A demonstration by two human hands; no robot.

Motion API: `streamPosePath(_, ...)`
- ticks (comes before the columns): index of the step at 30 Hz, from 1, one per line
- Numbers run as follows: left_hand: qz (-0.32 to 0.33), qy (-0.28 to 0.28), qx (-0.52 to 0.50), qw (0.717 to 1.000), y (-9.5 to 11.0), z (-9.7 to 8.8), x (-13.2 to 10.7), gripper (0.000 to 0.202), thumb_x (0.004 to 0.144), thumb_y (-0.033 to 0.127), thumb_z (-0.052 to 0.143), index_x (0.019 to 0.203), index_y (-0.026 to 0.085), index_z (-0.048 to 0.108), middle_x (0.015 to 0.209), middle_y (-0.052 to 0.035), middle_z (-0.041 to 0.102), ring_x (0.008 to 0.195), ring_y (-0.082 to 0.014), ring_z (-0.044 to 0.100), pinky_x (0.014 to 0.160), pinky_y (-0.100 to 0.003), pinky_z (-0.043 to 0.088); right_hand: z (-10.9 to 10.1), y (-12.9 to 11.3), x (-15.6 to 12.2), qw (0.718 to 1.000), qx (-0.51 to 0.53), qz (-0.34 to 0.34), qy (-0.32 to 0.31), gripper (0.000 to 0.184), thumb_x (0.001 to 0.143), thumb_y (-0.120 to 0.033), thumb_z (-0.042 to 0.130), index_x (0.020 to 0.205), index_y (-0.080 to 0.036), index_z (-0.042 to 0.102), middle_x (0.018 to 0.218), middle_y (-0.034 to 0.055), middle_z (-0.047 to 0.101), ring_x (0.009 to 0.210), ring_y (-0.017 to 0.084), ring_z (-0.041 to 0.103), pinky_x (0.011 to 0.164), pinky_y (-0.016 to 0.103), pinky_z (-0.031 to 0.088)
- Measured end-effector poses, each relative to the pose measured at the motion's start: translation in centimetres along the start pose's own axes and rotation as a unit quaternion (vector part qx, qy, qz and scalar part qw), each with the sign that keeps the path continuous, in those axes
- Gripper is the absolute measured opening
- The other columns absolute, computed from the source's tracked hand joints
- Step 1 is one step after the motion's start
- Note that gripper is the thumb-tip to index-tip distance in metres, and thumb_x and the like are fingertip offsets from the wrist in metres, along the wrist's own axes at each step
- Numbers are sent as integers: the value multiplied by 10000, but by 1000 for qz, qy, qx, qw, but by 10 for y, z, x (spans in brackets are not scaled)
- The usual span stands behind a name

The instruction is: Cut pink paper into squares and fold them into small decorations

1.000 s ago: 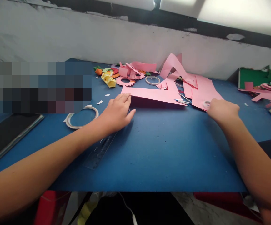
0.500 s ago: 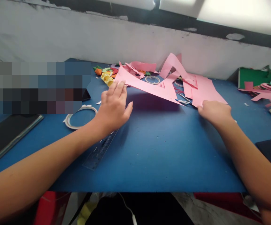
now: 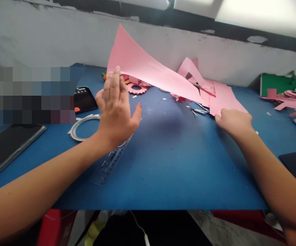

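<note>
My left hand (image 3: 117,106) is raised at centre left with fingers stretched upward and thumb apart. Its fingertips touch the left part of a long pink paper sheet (image 3: 148,65), whose left end stands up in the air while the right end slopes down to other pink paper. My right hand (image 3: 236,121) is closed on the near edge of a pink paper piece (image 3: 224,97) lying on the blue table; its fingertips are hidden. Just left of that hand lie slim pen-like tools (image 3: 199,111). Below my left hand is a clear ruler (image 3: 112,162).
A tape roll (image 3: 73,136) and a phone (image 3: 86,99) are at left, near a dark tablet-like device (image 3: 12,147). Behind the raised sheet are a pink scalloped ring (image 3: 144,90) and red threads (image 3: 180,99). Paper cutouts and a green board (image 3: 276,83) stand at right.
My left hand has moved left and up, and the pink sheet's left end has risen with it. More cutouts and the phone now show. My right hand has stayed nearly still.
</note>
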State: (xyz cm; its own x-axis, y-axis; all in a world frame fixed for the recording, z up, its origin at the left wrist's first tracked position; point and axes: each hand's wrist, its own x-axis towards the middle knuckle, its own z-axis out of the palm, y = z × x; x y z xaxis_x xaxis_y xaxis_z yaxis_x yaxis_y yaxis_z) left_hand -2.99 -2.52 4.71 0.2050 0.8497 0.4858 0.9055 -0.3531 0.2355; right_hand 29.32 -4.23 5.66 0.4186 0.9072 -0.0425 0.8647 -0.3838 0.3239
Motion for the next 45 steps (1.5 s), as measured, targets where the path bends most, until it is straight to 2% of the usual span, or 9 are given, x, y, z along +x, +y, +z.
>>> streamPosePath(5,12,22,-25,999,4,0,-4,678,936,371,380,1516,160,99,1601,-107,117,1463,-338,114,1162,-601,101,3,-5,1,999,-16,-6,40,403,939,-304,326,1073,-82,634,1055,240,655,931,309,626,609,317,329)
streamPosePath(10,14,5,4,1000,9,5,-10,657,920,354,395,1486,68,224,1575,-191,172,1449,-359,166,1149,-615,70,14,-16,3,990,-14,-93,105,368,947,-388,363,1121,-164,598,975,146,691,853,267,638,589,281,283)
streamPosePath(15,17,4,26,1000,11,5,-15,649,919,343,398,1483,64,241,1565,-206,199,1440,-370,194,1149,-621,66,29,-31,3,977,4,-158,142,459,965,-492,306,1008,-151,610,776,117,687,735,254,643,544,283,212)
streamPosePath(19,15,3,42,999,11,3,-15,647,924,349,386,1478,46,246,1566,-213,186,1437,-376,198,1141,-636,82,38,-36,4,968,21,-192,161,346,953,-395,369,1044,-151,597,818,104,703,733,239,647,542,282,212)
streamPosePath(26,8,-10,68,998,10,5,-13,662,925,347,358,1469,-9,228,1560,-236,181,1432,-395,192,1130,-659,83,43,-34,7,959,54,-202,191,255,921,-294,398,973,-155,606,834,104,705,709,219,637,539,280,222)
streamPosePath(32,-3,-28,82,996,11,7,-14,662,917,323,342,1477,-1,201,1564,-224,181,1447,-363,169,1149,-624,53,44,-37,6,954,94,-201,200,299,925,-428,429,931,-179,594,743,51,678,656,195,620,530,263,238)
streamPosePath(38,21,-39,101,994,11,14,-18,661,914,317,306,1457,-48,213,1552,-253,187,1439,-358,189,1130,-635,83,47,-39,10,955,113,-180,206,220,919,-302,426,921,-162,597,771,85,693,678,221,632,536,269,242)
streamPosePath(41,47,-67,125,989,10,18,-21,669,918,318,285,1451,-77,202,1555,-255,174,1441,-351,181,1127,-602,152,49,-38,11,954,121,-174,214,237,926,-291,412,936,-147,600,816,106,702,699,236,641,538,277,250)
streamPosePath(45,64,-135,166,975,10,21,-21,683,912,324,314,1442,-95,213,1560,-249,157,1434,-356,203,1094,-555,265,50,-38,11,948,133,-182,224,255,926,-286,403,969,-140,608,854,108,709,729,235,649,553,280,293)
